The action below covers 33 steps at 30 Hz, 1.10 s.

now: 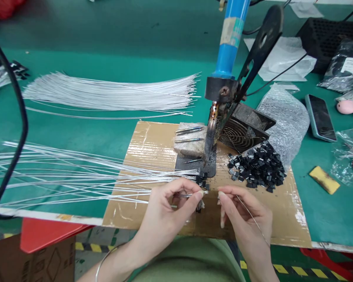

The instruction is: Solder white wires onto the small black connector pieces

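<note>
My left hand is closed in a pinch on a thin white wire, its pale end just showing at the fingertips. My right hand, a short gap to the right, pinches a strand of solder wire that trails back over the palm. Beside my left hand lie wires with small black pieces at their ends, partly hidden by my fingers. Above them a blue-handled soldering iron points down, clamped in a black stand, its tip near those black pieces.
Small black pieces are heaped right of the iron, before a small fan. Spare iron tips lie on a grey block. A white wire bundle lies behind. Cardboard covers the front; a phone and yellow sponge are right.
</note>
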### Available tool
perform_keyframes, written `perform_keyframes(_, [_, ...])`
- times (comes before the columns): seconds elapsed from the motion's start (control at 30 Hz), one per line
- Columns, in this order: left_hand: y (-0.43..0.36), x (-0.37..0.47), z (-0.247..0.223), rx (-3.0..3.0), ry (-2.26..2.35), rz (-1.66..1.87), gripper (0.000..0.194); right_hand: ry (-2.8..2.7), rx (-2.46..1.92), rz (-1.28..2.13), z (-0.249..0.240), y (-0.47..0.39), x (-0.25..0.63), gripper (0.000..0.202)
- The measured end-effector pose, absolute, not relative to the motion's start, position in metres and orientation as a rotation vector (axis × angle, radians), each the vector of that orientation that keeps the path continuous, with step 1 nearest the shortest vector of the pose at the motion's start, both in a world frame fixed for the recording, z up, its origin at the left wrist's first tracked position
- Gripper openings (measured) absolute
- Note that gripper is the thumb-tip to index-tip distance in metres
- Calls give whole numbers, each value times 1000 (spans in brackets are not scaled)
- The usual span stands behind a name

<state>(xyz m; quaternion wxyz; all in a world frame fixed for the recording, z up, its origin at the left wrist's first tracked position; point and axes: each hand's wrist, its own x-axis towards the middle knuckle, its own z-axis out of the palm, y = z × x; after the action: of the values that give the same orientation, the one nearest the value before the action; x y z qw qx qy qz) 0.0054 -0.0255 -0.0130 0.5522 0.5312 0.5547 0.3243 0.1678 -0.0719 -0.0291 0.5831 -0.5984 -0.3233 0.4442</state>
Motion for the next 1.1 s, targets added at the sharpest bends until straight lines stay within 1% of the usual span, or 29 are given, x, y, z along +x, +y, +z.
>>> perform_keyframes(0.13, [-25, 5, -12, 1265, 1322, 767, 15, -792, -1376, 1038, -26, -70, 168, 7])
perform_keyframes(0.27, [-22, 5, -10, 1217, 1243, 782, 12, -740, -1350, 1093, -25, -69, 166, 6])
perform_keyframes(0.53, [-19, 6, -4, 1156, 1116, 808, 13, -757, -1297, 1149, -25, -66, 161, 7])
perform_keyframes(0.7, [-17, 9, -2, 1159, 1112, 806, 14, -741, -1316, 1162, -24, -68, 160, 8])
perform_keyframes(0.9, [-18, 8, -5, 1169, 1106, 783, 14, -659, -1334, 1216, -24, -67, 159, 13])
perform_keyframes(1.1, [-20, 6, -6, 1204, 1165, 739, 16, -622, -1288, 1298, -25, -66, 160, 9])
